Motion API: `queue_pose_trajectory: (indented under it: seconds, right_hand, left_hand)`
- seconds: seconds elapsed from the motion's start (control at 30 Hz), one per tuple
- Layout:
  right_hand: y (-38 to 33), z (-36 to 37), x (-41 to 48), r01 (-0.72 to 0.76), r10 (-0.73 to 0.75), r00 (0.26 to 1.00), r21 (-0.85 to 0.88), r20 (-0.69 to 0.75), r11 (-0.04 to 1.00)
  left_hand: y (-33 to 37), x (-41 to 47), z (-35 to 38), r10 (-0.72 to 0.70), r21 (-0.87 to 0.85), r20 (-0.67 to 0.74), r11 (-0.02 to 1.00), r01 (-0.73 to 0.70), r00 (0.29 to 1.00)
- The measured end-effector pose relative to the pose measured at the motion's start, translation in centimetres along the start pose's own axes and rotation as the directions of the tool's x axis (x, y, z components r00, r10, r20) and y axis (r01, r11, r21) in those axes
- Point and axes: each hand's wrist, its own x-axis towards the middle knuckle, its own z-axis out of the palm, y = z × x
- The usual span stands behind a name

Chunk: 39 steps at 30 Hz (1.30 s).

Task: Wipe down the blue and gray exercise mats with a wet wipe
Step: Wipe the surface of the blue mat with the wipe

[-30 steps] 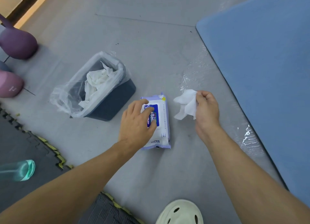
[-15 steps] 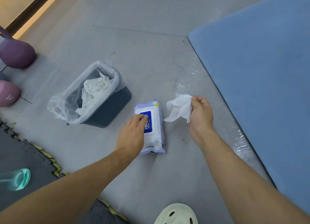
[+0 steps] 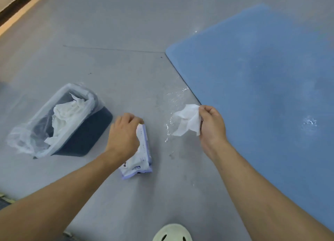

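On my feed the left hand (image 3: 124, 134) has its fingers curled over the far end of the wipe pack (image 3: 142, 157) and grips it. The pack rests on the gray mat (image 3: 126, 60), running back under that hand toward the wrist. The right hand (image 3: 211, 127) pinches a crumpled white wet wipe (image 3: 188, 121) between thumb and fingers. The wipe hangs off the hand's left side, above the gray mat. The edge of the blue mat (image 3: 262, 96) runs just right of the right hand, partly under it.

Between the two hands, and just beyond the wipe, shiny wet streaks (image 3: 173, 96) lie on the gray mat. Left of the left hand, near it but apart, stands a dark bin (image 3: 86, 137) with a clear liner, and used wipes (image 3: 63, 118) are heaped inside. Near the elbows, at the bottom edge, a pale shoe (image 3: 171, 233) shows its toe.

I count two mats, one pack, one wipe in hand, one bin and one shoe. The used wipes are too bunched for me to count.
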Motion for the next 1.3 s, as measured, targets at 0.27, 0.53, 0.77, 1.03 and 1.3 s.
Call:
queue_pose_trajectory:
  seconds: [0.27, 0.53, 0.77, 1.03, 1.3]
  right_hand:
    - [-5.4, -6.8, -0.5, 0.005, -0.007, 1.000, 0.177, 0.013, 0.984]
    - [-9.6, -16.8, -2.2, 0.085, -0.076, 0.996, 0.270, -0.044, 0.959]
    - [-14.9, -23.7, -4.7, 0.137, -0.109, 0.989, 0.327, -0.100, 0.935]
    - [-22.3, -28.5, -5.2, 0.094, -0.045, 0.982, 0.276, -0.181, 0.956]
    - [-31.4, -32.5, -5.4, -0.003, 0.016, 0.989, -0.093, 0.144, 0.996]
  left_hand:
    - [17.3, 5.4, -3.1, 0.200, -0.793, 0.519, 0.474, 0.382, 0.831]
    - [27.4, 6.5, -0.8, 0.501, -0.816, 0.578, 0.340, 0.468, 0.644]
    - [35.7, 6.7, -1.2, 0.672, -0.855, 0.500, 0.283, 0.434, 0.546]
    - [43.7, 8.4, -7.8, 0.621, -0.894, 0.419, 0.408, 0.183, 0.663]
    - [51.0, 8.7, -17.7, 0.597, -0.798, 0.350, 0.594, -0.104, 0.722]
